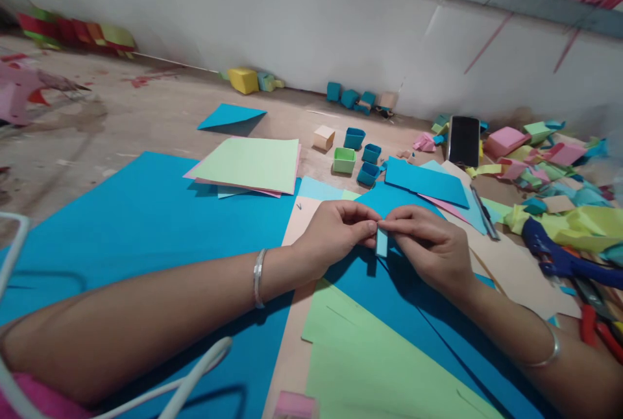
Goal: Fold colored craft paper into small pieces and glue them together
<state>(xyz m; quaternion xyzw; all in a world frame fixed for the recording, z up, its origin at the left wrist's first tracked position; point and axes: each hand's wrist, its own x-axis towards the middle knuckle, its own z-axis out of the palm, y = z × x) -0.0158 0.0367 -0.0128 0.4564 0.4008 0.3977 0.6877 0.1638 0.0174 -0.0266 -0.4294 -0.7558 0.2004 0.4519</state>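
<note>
My left hand (333, 237) and my right hand (431, 247) meet near the middle of the view, above blue paper. Between their fingertips is a small light-blue paper strip (382, 242), its lower end hanging down. Both hands are closed, with thumbs and forefingers pinching the strip near its top. Beneath them lie a large blue sheet (185, 224) and a light-green sheet (370, 360). Just beyond the hands stand a small green paper box (344, 160) and several little blue paper boxes (354, 138).
Stacked green and pink sheets (248, 166) lie at left centre. On the right are a phone (463, 140), a cutter knife (485, 213), a blue glue gun (559, 257), red-handled pliers (596, 315) and paper scraps (579, 179). A white wire-like frame (199, 373) crosses the lower left.
</note>
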